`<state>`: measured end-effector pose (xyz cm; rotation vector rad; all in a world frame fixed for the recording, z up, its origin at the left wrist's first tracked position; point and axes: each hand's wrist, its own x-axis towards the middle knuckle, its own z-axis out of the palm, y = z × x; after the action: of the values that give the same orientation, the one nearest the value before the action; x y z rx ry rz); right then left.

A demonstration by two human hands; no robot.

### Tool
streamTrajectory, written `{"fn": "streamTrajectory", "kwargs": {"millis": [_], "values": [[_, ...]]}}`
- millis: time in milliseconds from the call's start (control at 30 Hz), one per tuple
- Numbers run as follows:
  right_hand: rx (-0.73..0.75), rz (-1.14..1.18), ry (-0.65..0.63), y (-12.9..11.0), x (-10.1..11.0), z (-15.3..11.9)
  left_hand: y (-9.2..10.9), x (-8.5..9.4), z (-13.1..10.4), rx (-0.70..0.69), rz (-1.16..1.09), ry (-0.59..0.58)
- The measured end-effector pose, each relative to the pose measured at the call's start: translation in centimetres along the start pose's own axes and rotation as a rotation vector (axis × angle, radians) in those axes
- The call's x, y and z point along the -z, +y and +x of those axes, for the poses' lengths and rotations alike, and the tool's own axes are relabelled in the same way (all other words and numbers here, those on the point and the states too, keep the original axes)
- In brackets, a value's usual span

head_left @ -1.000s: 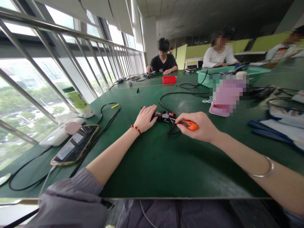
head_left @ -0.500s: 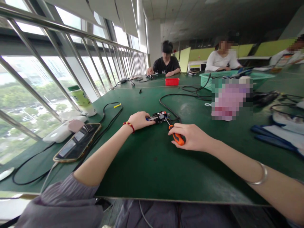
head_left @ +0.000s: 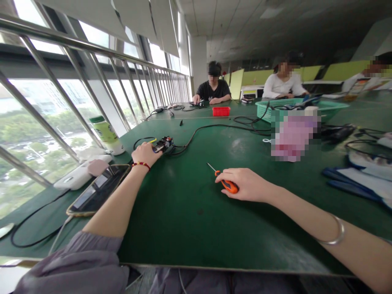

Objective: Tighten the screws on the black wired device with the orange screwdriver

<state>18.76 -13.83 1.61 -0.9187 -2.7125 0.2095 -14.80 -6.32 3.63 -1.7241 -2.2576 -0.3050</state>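
Note:
My left hand (head_left: 146,154) is closed on the near end of a small black device with exposed inner parts (head_left: 165,143). A black cable (head_left: 196,131) runs off from that device to the right. In my right hand (head_left: 245,183) is a screwdriver with an orange and black handle (head_left: 229,186). Its thin metal shaft points up and left over the green table (head_left: 183,212), its tip apart from the device.
To the left are a phone (head_left: 98,192), a white power strip (head_left: 72,173) and a green cup (head_left: 107,132). A red tray (head_left: 221,111) and a teal basket (head_left: 265,112) stand farther off. Several people sit beyond. A blue-and-white cloth (head_left: 352,179) lies at right.
My left hand has moved the device to the left, away from the screwdriver. The screwdriver tip no longer meets the device; my right hand stays nearly in place.

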Motion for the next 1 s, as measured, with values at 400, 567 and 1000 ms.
{"fn": "streamTrajectory", "kwargs": {"millis": [400,567,1000], "values": [[-0.009,0.002,-0.013,0.0,0.0,0.1,-0.4,-0.7,-0.1,-0.017,0.055,0.161],[-0.016,0.008,-0.028,0.0,0.0,0.2,-0.5,-1.4,0.2,-0.025,0.06,0.184],[-0.211,0.082,0.458,1.2,-1.2,0.4,0.4,-0.9,-0.3,-0.267,-0.094,0.498]]}}
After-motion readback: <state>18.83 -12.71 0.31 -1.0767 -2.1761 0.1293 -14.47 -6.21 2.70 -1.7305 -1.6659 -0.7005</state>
